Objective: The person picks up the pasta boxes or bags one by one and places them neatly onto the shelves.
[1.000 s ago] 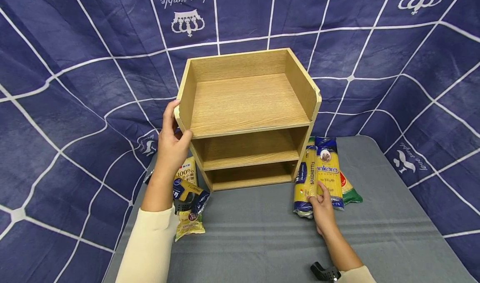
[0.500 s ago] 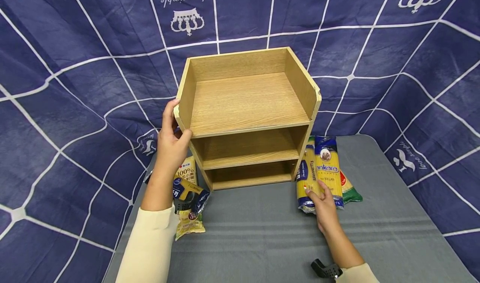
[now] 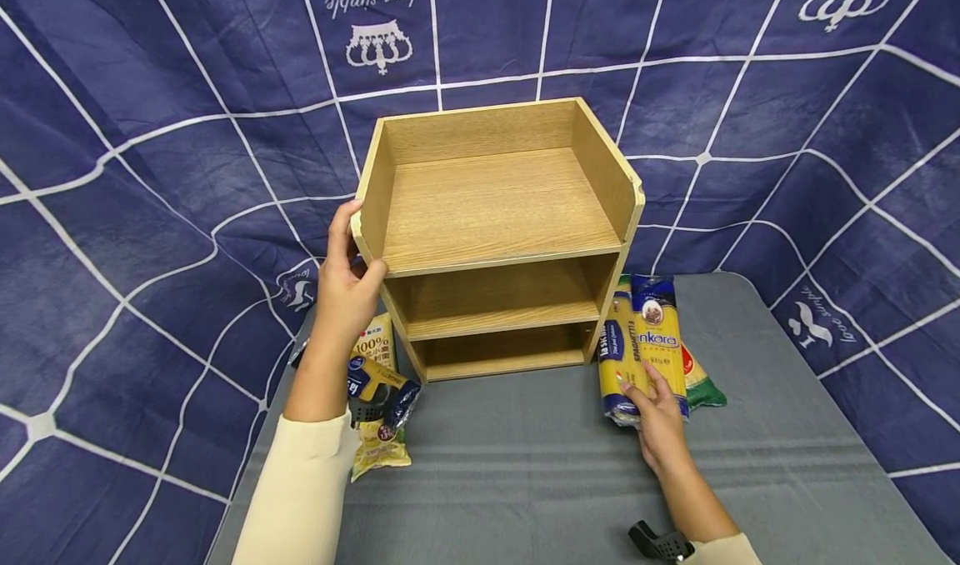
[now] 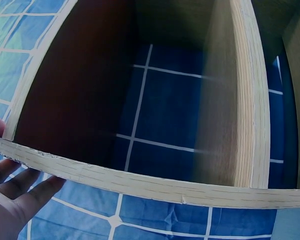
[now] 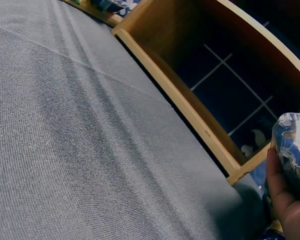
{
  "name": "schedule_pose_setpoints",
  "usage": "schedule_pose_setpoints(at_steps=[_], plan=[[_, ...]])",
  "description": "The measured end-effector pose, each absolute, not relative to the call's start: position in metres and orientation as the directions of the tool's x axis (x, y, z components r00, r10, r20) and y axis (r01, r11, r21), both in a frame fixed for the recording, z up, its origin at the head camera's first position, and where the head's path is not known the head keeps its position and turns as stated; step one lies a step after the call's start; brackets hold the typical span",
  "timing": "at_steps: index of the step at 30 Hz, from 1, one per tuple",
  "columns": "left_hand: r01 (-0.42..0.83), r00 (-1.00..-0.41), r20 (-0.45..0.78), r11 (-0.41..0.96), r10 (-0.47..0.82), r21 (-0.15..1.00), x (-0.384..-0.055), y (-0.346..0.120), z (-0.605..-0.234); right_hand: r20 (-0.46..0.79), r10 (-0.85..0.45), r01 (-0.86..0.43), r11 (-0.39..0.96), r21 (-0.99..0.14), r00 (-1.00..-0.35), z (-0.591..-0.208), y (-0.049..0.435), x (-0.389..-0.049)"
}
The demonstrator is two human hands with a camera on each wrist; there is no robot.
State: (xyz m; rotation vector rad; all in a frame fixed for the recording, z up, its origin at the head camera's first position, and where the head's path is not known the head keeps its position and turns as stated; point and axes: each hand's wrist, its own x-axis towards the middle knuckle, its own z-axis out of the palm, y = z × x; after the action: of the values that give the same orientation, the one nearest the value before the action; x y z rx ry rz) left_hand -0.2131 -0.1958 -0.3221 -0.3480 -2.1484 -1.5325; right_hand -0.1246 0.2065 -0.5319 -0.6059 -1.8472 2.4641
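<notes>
My left hand (image 3: 347,298) grips the front left edge of a wooden shelf unit (image 3: 502,207), thumb inside the front and fingers along the outer side. In the left wrist view, several fingers (image 4: 46,192) rest against the outside of its side panel. To the right of the unit, my right hand (image 3: 662,423) holds a yellow and blue spaghetti packet (image 3: 618,357) by its near end. That packet lies against a second yellow pasta packet (image 3: 660,340) marked ankara. In the right wrist view, the held packet's clear crinkled end (image 5: 292,145) shows beside the thumb.
A packet with a green end (image 3: 705,386) lies partly under the pasta on the right. Left of the unit, several pasta packets (image 3: 381,452) lie partly behind my left forearm. Grey cloth (image 3: 510,465) covers the table; blue checked fabric (image 3: 487,32) hangs behind and at the sides.
The spaghetti packet in my right hand has shifted slightly right, closer over the ankara packet, and its near end has moved a little away from me. My left hand stays on the shelf unit.
</notes>
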Motion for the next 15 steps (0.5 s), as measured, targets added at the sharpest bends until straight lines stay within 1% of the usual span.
schedule_pose_setpoints(at_steps=[6,12,15], plan=[[0.461,-0.856,0.512,0.346,-0.069,0.817,-0.213,-0.195,-0.323,-0.289,0.23,0.208,-0.32,-0.924,-0.929,-0.526,0.21,-0.12],[0.454,-0.854,0.513,0.359,-0.086,0.815,-0.212,-0.197,-0.323,-0.2,0.225,0.11,-0.359,-0.927,-0.954,-0.516,0.215,-0.123],[0.455,-0.858,0.509,0.35,-0.076,0.819,-0.213,-0.196,-0.323,-0.186,0.231,0.091,-0.369,-0.925,-0.955,-0.512,0.22,-0.124]])
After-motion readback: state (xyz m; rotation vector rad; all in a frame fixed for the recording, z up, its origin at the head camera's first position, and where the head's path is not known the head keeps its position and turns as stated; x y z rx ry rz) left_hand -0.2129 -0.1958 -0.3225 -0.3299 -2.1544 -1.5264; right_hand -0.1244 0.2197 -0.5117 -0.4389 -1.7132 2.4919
